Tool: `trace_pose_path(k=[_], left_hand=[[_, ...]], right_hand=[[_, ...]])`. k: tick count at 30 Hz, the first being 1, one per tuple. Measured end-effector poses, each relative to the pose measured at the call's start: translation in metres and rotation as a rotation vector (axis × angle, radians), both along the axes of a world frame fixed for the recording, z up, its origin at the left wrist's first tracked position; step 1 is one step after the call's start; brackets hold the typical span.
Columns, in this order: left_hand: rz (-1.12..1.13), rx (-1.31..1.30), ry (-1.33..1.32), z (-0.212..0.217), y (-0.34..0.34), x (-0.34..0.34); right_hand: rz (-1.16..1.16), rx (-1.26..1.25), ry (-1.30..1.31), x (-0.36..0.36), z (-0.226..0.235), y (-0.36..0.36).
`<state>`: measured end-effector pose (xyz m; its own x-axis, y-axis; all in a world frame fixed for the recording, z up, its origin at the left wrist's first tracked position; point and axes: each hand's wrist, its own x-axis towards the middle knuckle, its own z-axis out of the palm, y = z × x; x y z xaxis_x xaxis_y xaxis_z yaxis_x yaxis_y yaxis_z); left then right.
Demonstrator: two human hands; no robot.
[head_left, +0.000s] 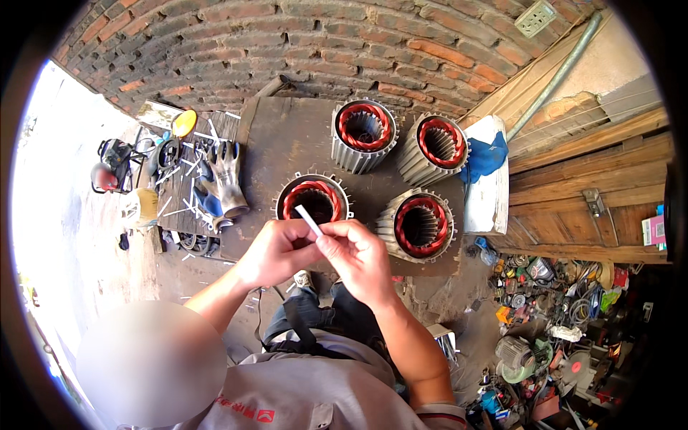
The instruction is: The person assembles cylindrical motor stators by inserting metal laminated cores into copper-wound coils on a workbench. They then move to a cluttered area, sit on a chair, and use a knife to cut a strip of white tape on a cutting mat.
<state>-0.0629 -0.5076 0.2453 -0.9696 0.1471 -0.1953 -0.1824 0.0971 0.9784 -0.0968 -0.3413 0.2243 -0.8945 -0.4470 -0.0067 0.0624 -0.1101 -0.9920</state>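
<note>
Pinching the near end of a narrow white strip (309, 219), the right hand (362, 265) has its thumb and forefinger clamped together on it. The left hand (276, 251) meets it from 9 o'clock, fingers curled; whether they grip the strip too, I cannot tell. The strip slants toward 11 o'clock, its far end overlapping the view into an upright motor housing (292, 202) just beyond the hands at 12 o'clock; contact between them cannot be told. A ring of red winding lines this ribbed metal cylinder.

Taking the hands as the clock's centre, three similar housings stand on the same dark tabletop (279, 136): the farthest housing (352, 153) at 1 o'clock, the upper-right housing (418, 166) between 1 and 2, the nearest-right housing (387, 218) near 3. A blue cloth (487, 158) lies at 2 o'clock. Work gloves (228, 179) rest at 10, beside scattered white strips (213, 129). Mixed machine parts (516, 355) crowd the floor at 4; a brick wall (322, 50) spans 12.
</note>
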Motion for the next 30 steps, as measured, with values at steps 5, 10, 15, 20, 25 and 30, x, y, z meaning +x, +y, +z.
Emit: trace_pose_path(k=[5, 10, 15, 20, 25, 30], left_hand=[[0.039, -0.124, 0.023, -0.006, 0.049, -0.042], [0.068, -0.466, 0.137, -0.012, 0.020, -0.120], [0.133, -0.865, 0.320, -0.023, -0.036, -0.229], [-0.239, -1.073, 0.498, -0.047, -0.025, -0.295], [-0.431, -1.204, 0.417, -0.065, 0.010, -0.324], [-0.499, -1.349, 0.436, -0.055, -0.011, -0.313]], right_hand=[[-0.016, 0.151, 0.147, -0.056, 0.013, 0.045], [0.012, 0.605, 0.466, -0.157, 0.011, 0.059], [0.238, 1.094, 0.674, -0.256, -0.010, 0.023], [0.268, 1.300, 0.660, -0.282, -0.024, -0.003], [0.170, 1.411, 0.733, -0.299, -0.045, 0.009], [0.110, 1.430, 0.571, -0.259, -0.011, -0.031]])
